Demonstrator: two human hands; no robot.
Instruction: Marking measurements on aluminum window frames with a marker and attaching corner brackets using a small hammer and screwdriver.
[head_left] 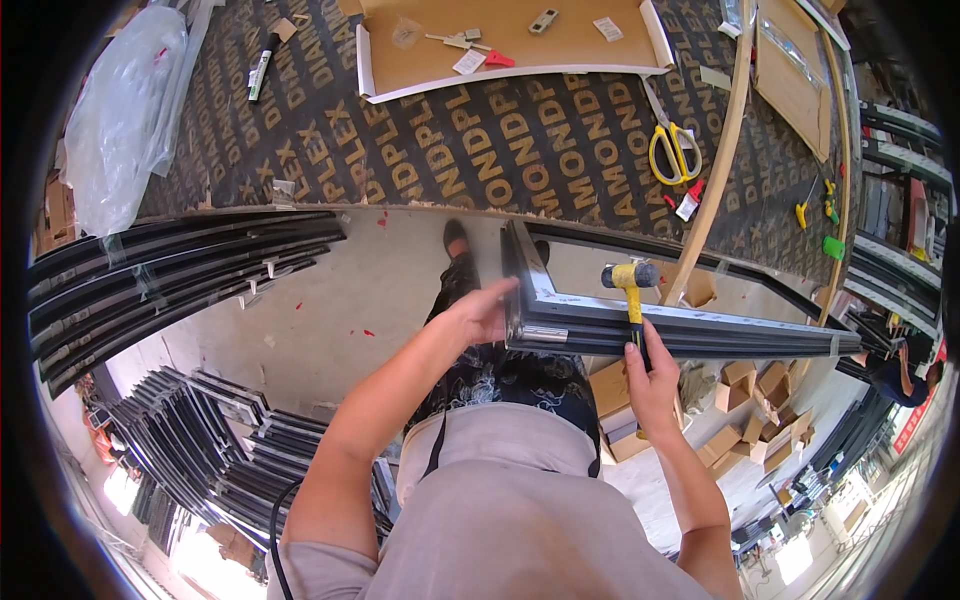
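Two hands: I'm seeing the left hand [485, 312] touching a corner of the black frame [720, 343], grip unclear; right hand [651, 378] clenching a mallet [634, 303]
Frame axis: running rightward from the left hand, beside the worktop [480, 130] edge

Frame [600, 331] opening, mallet [634, 290] in the way

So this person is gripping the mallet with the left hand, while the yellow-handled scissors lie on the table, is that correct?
Not quite: the head view shows the mallet in the right hand; the left hand is at the end of the dark frame. The yellow-handled scissors do lie on the table.
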